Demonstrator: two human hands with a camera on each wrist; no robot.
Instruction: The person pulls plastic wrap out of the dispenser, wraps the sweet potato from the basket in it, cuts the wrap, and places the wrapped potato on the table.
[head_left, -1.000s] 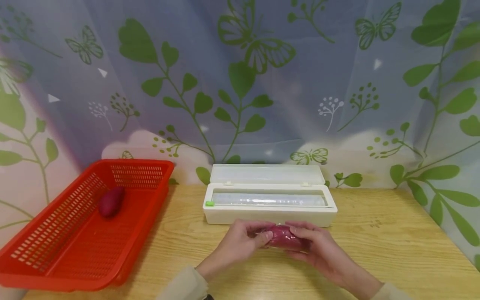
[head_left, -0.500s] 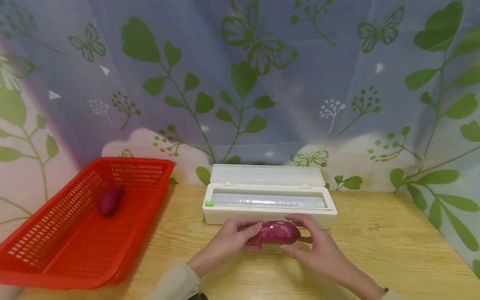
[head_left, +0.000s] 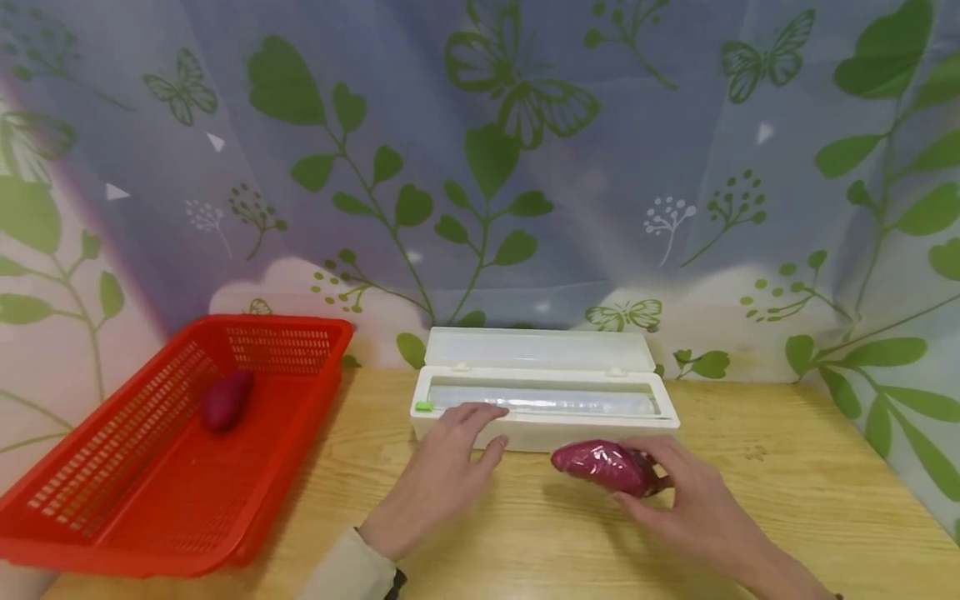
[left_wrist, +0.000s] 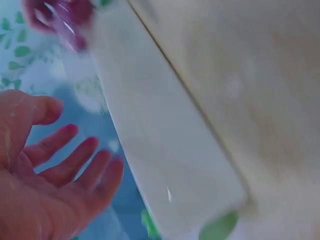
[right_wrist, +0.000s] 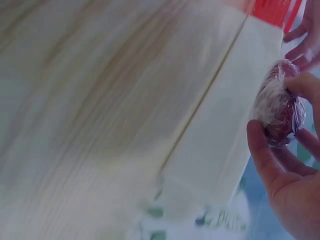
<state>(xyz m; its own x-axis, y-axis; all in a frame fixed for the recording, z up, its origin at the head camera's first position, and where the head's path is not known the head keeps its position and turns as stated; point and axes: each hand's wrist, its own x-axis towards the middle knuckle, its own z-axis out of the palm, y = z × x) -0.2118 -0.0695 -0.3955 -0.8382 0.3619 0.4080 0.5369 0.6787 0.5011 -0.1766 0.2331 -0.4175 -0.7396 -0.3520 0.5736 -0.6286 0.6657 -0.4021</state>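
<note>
A purple sweet potato (head_left: pixel 603 465) wrapped in clear plastic film is held above the table by my right hand (head_left: pixel 693 508), thumb and fingers gripping its right end. In the right wrist view the film bunches up on the sweet potato (right_wrist: pixel 280 102) near the fingertips. My left hand (head_left: pixel 442 475) holds nothing and hovers before the left front of a white cling film box (head_left: pixel 543 429); its relaxed, spread fingers show in the left wrist view (left_wrist: pixel 65 170). The box's lid (head_left: pixel 540 348) stands up at the back, and a film roll (head_left: pixel 540 400) lies inside.
On the left stands a red plastic basket (head_left: pixel 247 500) with another purple sweet potato (head_left: pixel 227 400) in it. A green slider (head_left: pixel 424 406) sits at the box's left end. Behind the wooden table (head_left: pixel 787 500) hangs a patterned curtain (head_left: pixel 600 183).
Both hands held the wrapped sweet potato before. The left hand has let go and moved left, while the right hand has carried the sweet potato to the right.
</note>
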